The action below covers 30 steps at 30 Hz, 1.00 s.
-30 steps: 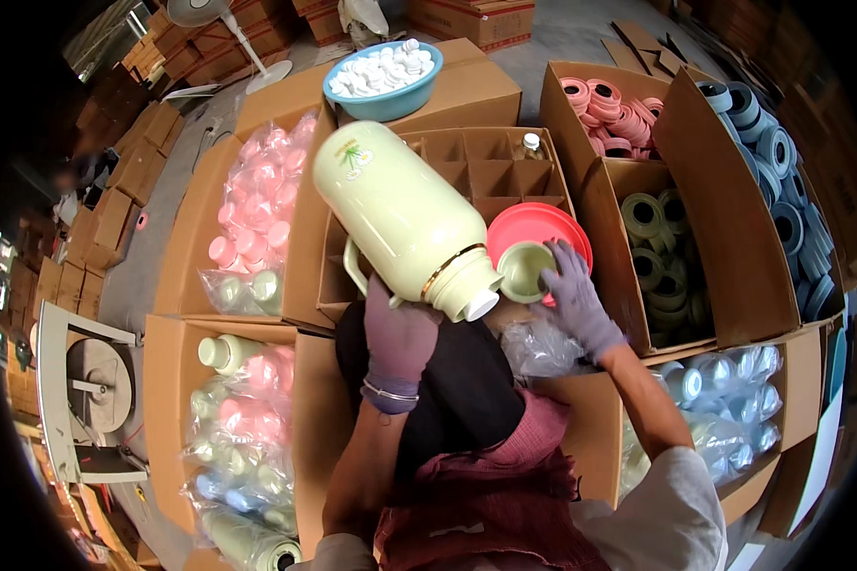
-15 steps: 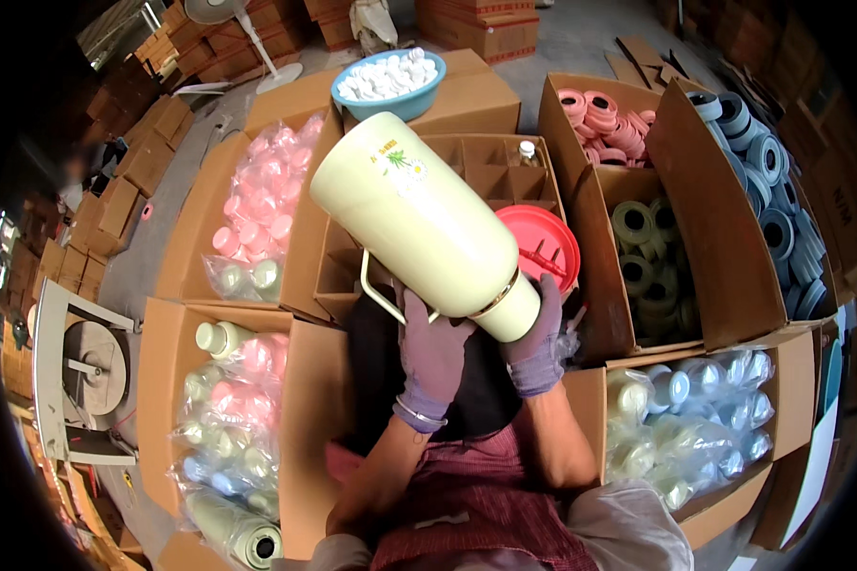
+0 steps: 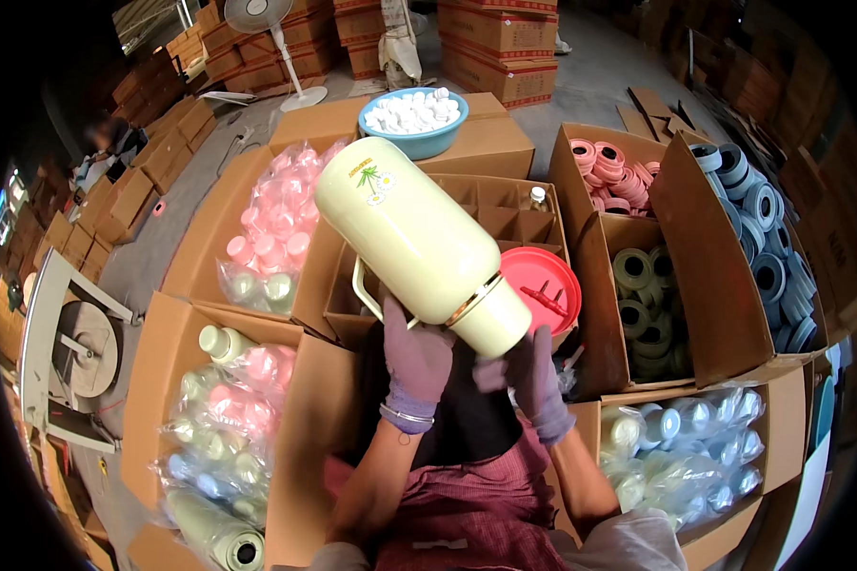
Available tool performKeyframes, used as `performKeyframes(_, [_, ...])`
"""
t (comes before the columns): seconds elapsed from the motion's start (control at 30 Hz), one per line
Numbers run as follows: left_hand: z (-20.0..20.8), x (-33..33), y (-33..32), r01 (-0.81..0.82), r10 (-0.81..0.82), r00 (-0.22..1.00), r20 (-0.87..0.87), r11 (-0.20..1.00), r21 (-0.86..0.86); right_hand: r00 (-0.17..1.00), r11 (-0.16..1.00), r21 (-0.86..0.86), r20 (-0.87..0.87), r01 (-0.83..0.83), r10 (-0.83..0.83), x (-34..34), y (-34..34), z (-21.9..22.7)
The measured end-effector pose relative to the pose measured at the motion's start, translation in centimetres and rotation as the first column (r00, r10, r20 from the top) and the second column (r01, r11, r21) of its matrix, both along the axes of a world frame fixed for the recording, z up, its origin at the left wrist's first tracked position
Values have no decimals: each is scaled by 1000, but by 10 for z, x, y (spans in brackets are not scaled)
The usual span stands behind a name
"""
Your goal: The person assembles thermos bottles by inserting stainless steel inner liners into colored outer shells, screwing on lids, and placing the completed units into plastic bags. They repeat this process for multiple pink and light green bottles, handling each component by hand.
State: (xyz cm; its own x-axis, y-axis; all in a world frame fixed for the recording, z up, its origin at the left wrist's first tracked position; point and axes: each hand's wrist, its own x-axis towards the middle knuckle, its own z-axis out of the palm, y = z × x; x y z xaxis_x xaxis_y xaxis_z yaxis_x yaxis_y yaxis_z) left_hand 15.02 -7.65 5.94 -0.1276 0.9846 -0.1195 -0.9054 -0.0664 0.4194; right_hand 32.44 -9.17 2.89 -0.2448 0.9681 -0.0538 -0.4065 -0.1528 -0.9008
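Observation:
A large pale yellow-green vacuum flask is tilted in front of me, its cap end pointing down to the right. A daisy print decorates its wide end, and a shiny gold ring runs round the neck. My left hand, in a purple-grey glove, grips the flask from below beside its handle. My right hand, gloved alike, is just below the cap with fingers and thumb apart. Its thumb is blurred, and whether its fingertips touch the cap is unclear. Behind the cap lies a red round dish.
A divided carton holds a small clear bottle. Cartons of bagged pink cups, mixed bagged parts and bagged blue parts surround me. Pink, green and blue rings fill cartons at right. A blue basin holds white caps.
My right hand has come off the cap and dropped slightly below it. The flask has turned a little, its print shifting toward the left. The whole view has tilted up.

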Motion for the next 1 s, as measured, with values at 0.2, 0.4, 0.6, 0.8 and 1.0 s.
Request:
performKeyframes(0.2, [-10,-6,-7,-192,212,861,-462,977,91,993,998,43,-104,-44,49,-31,4,-23])
performKeyframes(0.4, [-18,-26,8,-326,440,132,-888,865,381,934,966,-165,-329,-198,135,-47,18,-31])
performKeyframes(0.6, [-12,-14,8,-324,397,389,-832,904,279,688,692,688,394,219,-610,-58,-11,-9])
performKeyframes(0.8, [-13,-53,9,-206,311,-109,-944,922,327,933,932,-152,-206,-329,296,-41,6,3])
performKeyframes(1.0, [-2,-175,-27,-126,138,143,-980,985,120,-34,958,282,958,-54,-284,54,157,-106])
